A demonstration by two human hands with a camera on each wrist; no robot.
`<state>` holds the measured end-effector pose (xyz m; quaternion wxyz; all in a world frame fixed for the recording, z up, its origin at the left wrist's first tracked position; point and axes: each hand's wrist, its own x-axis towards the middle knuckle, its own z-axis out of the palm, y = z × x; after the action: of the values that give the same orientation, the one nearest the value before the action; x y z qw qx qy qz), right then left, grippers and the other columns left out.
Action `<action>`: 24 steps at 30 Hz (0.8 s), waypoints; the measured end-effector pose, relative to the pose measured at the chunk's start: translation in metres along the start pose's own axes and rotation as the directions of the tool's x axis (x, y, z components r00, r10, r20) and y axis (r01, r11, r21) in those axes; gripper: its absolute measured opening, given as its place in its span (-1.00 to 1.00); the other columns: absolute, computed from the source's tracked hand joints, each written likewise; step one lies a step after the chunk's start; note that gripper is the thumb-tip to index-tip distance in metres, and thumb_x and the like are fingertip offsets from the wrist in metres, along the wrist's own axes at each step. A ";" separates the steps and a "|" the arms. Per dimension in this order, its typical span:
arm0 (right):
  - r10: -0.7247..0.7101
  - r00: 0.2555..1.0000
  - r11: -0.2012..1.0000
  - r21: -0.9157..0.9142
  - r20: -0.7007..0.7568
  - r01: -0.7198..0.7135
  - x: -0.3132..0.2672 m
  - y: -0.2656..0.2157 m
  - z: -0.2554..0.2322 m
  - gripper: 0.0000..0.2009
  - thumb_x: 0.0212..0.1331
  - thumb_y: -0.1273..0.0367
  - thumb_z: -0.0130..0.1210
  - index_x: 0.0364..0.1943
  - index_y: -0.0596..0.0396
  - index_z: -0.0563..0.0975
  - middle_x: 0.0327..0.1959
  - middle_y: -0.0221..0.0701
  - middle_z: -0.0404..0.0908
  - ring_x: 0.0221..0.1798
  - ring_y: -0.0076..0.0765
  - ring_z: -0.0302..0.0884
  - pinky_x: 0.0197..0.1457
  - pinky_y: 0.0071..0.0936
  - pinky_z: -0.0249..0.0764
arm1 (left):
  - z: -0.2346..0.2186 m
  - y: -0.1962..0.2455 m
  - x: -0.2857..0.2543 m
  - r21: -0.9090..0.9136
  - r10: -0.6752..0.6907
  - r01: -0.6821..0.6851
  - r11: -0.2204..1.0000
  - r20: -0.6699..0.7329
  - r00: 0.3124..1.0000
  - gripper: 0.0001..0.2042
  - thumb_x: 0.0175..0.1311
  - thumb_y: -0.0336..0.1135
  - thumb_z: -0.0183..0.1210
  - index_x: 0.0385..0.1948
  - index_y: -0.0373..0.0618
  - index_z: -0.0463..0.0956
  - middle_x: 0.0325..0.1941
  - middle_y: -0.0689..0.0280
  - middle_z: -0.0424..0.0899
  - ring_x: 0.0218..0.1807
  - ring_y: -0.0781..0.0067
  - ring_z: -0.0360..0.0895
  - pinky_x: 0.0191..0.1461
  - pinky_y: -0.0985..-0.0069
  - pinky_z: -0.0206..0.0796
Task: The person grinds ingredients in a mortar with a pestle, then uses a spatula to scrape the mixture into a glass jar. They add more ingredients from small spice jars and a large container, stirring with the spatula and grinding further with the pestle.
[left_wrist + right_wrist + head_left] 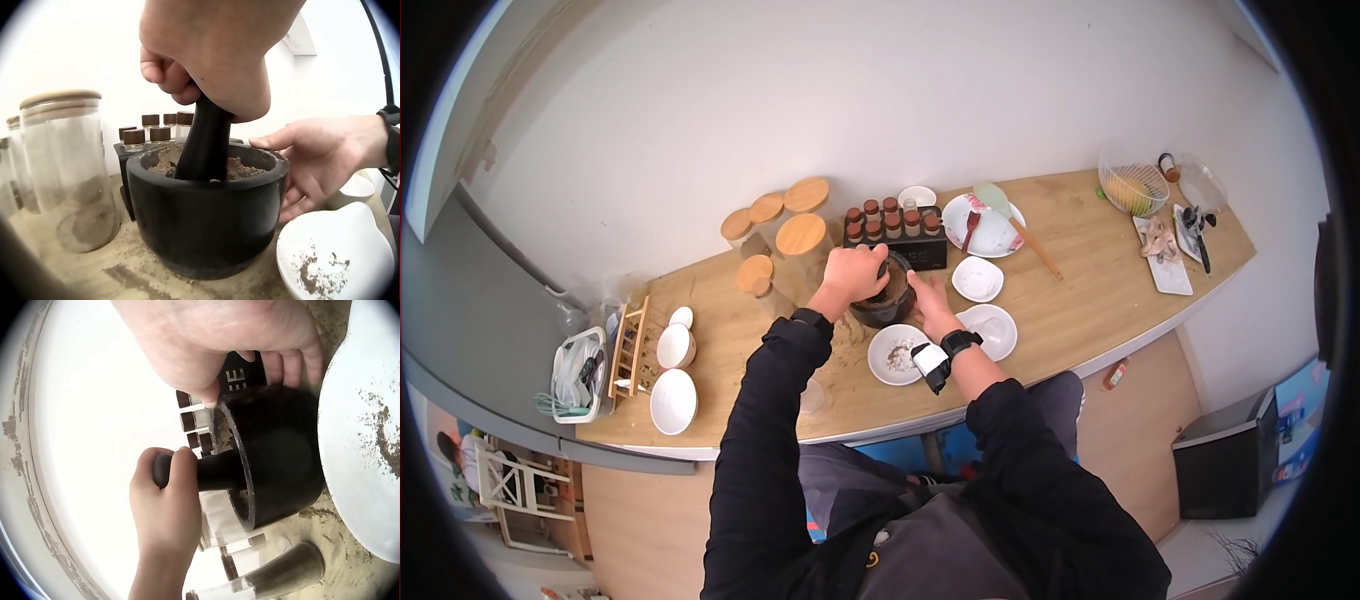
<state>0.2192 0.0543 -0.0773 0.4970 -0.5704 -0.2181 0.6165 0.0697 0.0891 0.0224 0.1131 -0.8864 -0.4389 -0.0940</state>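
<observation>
A black mortar (206, 231) stands on the wooden table, brown ground powder (247, 169) clinging inside it. My left hand (858, 272) grips the upper end of a black pestle (206, 140), whose lower end is down in the mortar. At the mortar's side, my right hand (930, 303) holds it, thumb on the rim and fingers along the outer wall. Close in front is a white spouted bowl (337, 234) containing white and brown powder. Brown powder is scattered on the table around the mortar's base.
Behind the mortar stands a black rack (925, 255) of brown-capped spice bottles. Glass jars with wooden lids (802, 235) are to its left. White bowls (674, 402) sit farther left. Rightward are a small white dish (978, 279), a floral plate (988, 240) and a green spatula (1032, 245).
</observation>
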 end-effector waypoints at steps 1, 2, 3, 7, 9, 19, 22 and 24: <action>0.004 1.000 1.000 0.004 -0.001 -0.004 -0.001 0.000 0.000 -0.04 0.11 -0.05 0.13 0.42 -0.03 -0.23 0.37 -0.15 0.10 0.38 0.01 0.08 0.37 0.09 -0.09 | 0.003 0.001 0.003 0.017 0.009 -0.009 1.000 -0.006 1.000 -0.69 0.06 -0.04 0.14 -0.32 -0.05 0.39 -0.49 0.21 0.58 -0.39 0.15 0.60 -0.38 0.21 0.42; 0.007 1.000 1.000 0.007 -0.001 -0.007 -0.003 -0.001 0.000 -0.04 0.11 -0.05 0.13 0.42 -0.02 -0.23 0.37 -0.15 0.10 0.38 0.01 0.09 0.37 0.09 -0.09 | 0.006 0.004 0.007 0.008 -0.008 0.008 1.000 -0.028 1.000 -0.68 0.06 -0.04 0.15 -0.32 -0.06 0.39 -0.49 0.21 0.58 -0.39 0.15 0.60 -0.37 0.21 0.42; 0.002 1.000 1.000 0.006 0.000 -0.002 -0.002 -0.001 0.000 -0.04 0.11 -0.05 0.13 0.42 -0.02 -0.23 0.37 -0.15 0.10 0.38 0.01 0.09 0.37 0.09 -0.09 | 0.009 0.007 0.011 0.000 -0.025 0.025 1.000 -0.051 0.998 -0.68 0.05 -0.03 0.15 -0.32 -0.06 0.39 -0.50 0.21 0.58 -0.38 0.15 0.60 -0.36 0.22 0.42; -0.003 1.000 1.000 -0.003 -0.014 0.003 0.001 -0.001 0.000 -0.04 0.11 -0.05 0.13 0.42 -0.01 -0.22 0.36 -0.14 0.11 0.37 0.01 0.11 0.36 0.10 -0.07 | 0.017 0.012 0.016 -0.066 -0.126 0.120 0.991 -0.095 0.988 -0.65 0.04 -0.02 0.16 -0.31 -0.07 0.40 -0.46 0.18 0.60 -0.33 0.13 0.61 -0.30 0.20 0.43; 0.000 1.000 1.000 -0.009 -0.014 -0.001 -0.001 0.002 0.002 -0.04 0.10 -0.06 0.13 0.42 -0.01 -0.21 0.36 -0.13 0.11 0.37 0.01 0.11 0.36 0.10 -0.06 | 0.012 0.007 0.014 -0.137 -0.230 0.230 0.964 0.009 0.973 -0.64 0.04 -0.01 0.15 -0.29 -0.08 0.40 -0.42 0.16 0.62 -0.31 0.11 0.61 -0.27 0.18 0.43; 0.020 1.000 1.000 -0.017 -0.008 -0.020 -0.007 -0.005 0.000 -0.04 0.10 -0.06 0.14 0.42 -0.01 -0.21 0.37 -0.13 0.10 0.37 0.02 0.10 0.36 0.07 -0.03 | 0.002 0.007 0.012 -0.028 0.065 -0.064 0.998 0.026 0.998 -0.69 0.03 -0.04 0.15 -0.31 -0.03 0.43 -0.47 0.20 0.60 -0.38 0.12 0.59 -0.36 0.22 0.41; 0.019 1.000 1.000 -0.017 -0.007 -0.019 -0.004 -0.004 0.000 -0.03 0.10 -0.06 0.14 0.42 0.00 -0.22 0.37 -0.13 0.09 0.37 0.02 0.09 0.36 0.08 -0.04 | 0.009 0.009 0.018 -0.001 0.088 -0.088 0.996 -0.009 0.996 -0.69 0.02 -0.05 0.16 -0.31 -0.03 0.43 -0.47 0.21 0.58 -0.40 0.12 0.58 -0.37 0.24 0.41; 0.021 1.000 1.000 -0.002 -0.014 -0.021 -0.002 -0.002 0.000 -0.04 0.08 -0.05 0.16 0.41 -0.01 -0.18 0.38 -0.14 0.07 0.38 0.02 0.08 0.35 0.09 -0.02 | 0.013 0.011 0.021 -0.019 0.051 -0.051 0.999 -0.037 0.998 -0.69 0.03 -0.06 0.17 -0.31 -0.03 0.42 -0.45 0.19 0.58 -0.40 0.12 0.59 -0.37 0.23 0.41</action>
<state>0.2201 0.0533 -0.0745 0.4913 -0.5774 -0.2091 0.6177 0.0919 0.1022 0.0144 0.1146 -0.8965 -0.4131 -0.1117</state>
